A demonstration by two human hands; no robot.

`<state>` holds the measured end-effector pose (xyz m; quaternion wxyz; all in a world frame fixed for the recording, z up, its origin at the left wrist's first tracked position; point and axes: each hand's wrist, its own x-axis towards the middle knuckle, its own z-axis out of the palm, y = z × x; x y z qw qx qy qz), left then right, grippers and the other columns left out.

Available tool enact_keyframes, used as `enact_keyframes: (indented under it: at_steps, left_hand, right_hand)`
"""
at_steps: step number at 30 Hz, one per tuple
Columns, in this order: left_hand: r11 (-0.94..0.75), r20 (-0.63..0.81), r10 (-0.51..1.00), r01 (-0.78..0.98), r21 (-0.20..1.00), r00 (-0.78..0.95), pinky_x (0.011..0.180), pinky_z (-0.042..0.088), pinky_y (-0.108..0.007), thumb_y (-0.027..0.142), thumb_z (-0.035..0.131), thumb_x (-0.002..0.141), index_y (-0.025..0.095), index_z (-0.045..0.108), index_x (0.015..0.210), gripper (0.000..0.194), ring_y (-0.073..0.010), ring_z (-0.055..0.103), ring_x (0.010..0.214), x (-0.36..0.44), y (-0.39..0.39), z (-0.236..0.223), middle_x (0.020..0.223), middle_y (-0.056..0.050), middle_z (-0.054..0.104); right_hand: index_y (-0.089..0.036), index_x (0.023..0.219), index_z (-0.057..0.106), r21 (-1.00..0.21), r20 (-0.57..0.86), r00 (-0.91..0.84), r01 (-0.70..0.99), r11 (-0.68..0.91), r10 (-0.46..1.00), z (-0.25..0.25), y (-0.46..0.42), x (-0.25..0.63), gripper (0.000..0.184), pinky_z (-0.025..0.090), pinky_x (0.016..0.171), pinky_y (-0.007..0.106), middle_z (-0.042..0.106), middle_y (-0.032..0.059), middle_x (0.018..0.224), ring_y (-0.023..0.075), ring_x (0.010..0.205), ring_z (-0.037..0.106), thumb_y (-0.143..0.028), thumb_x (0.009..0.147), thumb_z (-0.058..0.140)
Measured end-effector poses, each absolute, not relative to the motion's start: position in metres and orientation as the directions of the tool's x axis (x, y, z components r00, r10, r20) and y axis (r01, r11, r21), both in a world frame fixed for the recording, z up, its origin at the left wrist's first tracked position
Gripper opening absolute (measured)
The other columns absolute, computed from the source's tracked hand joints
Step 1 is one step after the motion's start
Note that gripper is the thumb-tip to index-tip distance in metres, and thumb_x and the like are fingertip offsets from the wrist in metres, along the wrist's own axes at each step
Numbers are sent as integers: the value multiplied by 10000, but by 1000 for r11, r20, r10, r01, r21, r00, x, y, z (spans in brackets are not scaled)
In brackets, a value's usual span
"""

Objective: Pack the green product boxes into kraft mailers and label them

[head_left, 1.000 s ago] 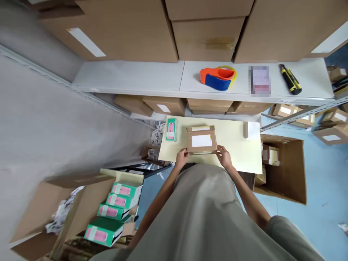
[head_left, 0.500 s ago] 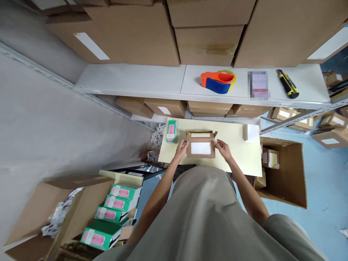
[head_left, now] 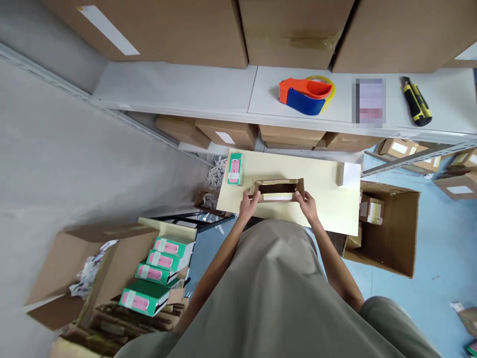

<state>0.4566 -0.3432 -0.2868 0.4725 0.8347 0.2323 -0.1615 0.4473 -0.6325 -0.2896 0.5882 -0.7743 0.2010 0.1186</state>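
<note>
A small brown cardboard box (head_left: 278,190) stands tilted up on the pale yellow tabletop (head_left: 320,199), its open dark inside facing me and a white label on its near face. My left hand (head_left: 248,202) grips its left end and my right hand (head_left: 306,204) grips its right end, fingers closed on the flaps. A green and pink product box (head_left: 235,169) lies on the table just left of the cardboard box.
On the white shelf (head_left: 186,89) behind the table sit an orange and blue tape dispenser (head_left: 304,94) and a yellow-black utility knife (head_left: 416,101). A white block (head_left: 346,174) lies at the table's right. Several green boxes (head_left: 156,276) fill a carton at lower left. An open carton (head_left: 387,226) stands at right.
The cardboard box lay flat with its label up; now it is tipped upright with its open side showing. Both hands moved from its near edge to its two ends.
</note>
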Motion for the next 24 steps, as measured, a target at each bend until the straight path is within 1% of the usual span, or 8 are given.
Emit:
enact_keyframes:
  at_steps: [1,3,6,8,11,14,19,24]
  left_hand:
    - [-477,-508,259,566,672,821,1095,573,-433,587,685,1055,154,589,1472,609,-344,773,1247,459,-342,-287,1333,-218,788]
    - [-449,-570,278,629,634,773,1114,561,-430,546,722,1028,159,661,1363,515,-366,728,1339,463,-340,-284,1356,-220,780]
    - [-304,-629,195,656,691,753,1049,609,-405,388,732,983,146,662,1361,454,-319,745,1284,465,-338,-280,1405,-197,760]
    - [-261,-576,91,578,773,812,1076,613,-419,252,782,863,137,634,1429,596,-295,749,1249,463,-334,-278,1428,-176,750]
    - [-281,-394,12,382,881,919,1213,545,-484,134,829,688,142,554,1568,922,-320,682,1369,452,-322,-274,1558,-182,670]
    - [-326,-311,86,322,889,947,1224,537,-520,152,861,678,114,470,1657,1054,-356,648,1418,431,-301,-265,1638,-235,578]
    - [-407,-234,282,337,849,930,1083,622,-501,263,904,782,170,522,1647,950,-336,744,1206,366,-250,-229,1450,-184,678]
    - [-407,-154,574,444,798,804,1011,643,-461,306,864,884,249,459,1717,928,-303,774,1064,265,-197,-191,1404,-140,669]
  right_hand:
    - [-163,1246,739,-850,-432,886,-462,-254,-166,-289,-634,451,796,600,972,445,806,202,1284,342,1110,767,-864,891,617]
    - [-186,1203,734,-806,-467,873,-487,-336,-143,-286,-638,459,771,594,922,424,808,183,1249,328,1057,767,-868,853,646]
    - [-215,1100,715,-730,-512,855,-486,-481,-87,-278,-642,468,724,573,859,395,813,145,1127,305,964,758,-878,811,679]
    - [-231,1030,692,-696,-521,852,-465,-547,-62,-269,-640,472,693,557,836,378,810,121,1037,294,923,751,-888,809,675]
    - [-256,936,651,-649,-494,867,-419,-635,-67,-251,-628,474,677,533,816,367,794,94,912,290,883,740,-925,857,586]
    - [-264,872,642,-628,-471,881,-370,-685,-43,-234,-605,476,697,532,796,369,793,98,868,296,869,741,-943,905,489]
    - [-241,794,697,-629,-515,848,-275,-727,124,-209,-541,485,767,562,726,383,812,155,899,333,886,767,-967,905,473]
    - [-234,790,739,-619,-494,784,-14,-786,375,-178,-422,488,817,561,718,392,833,183,958,350,903,787,-973,935,422]
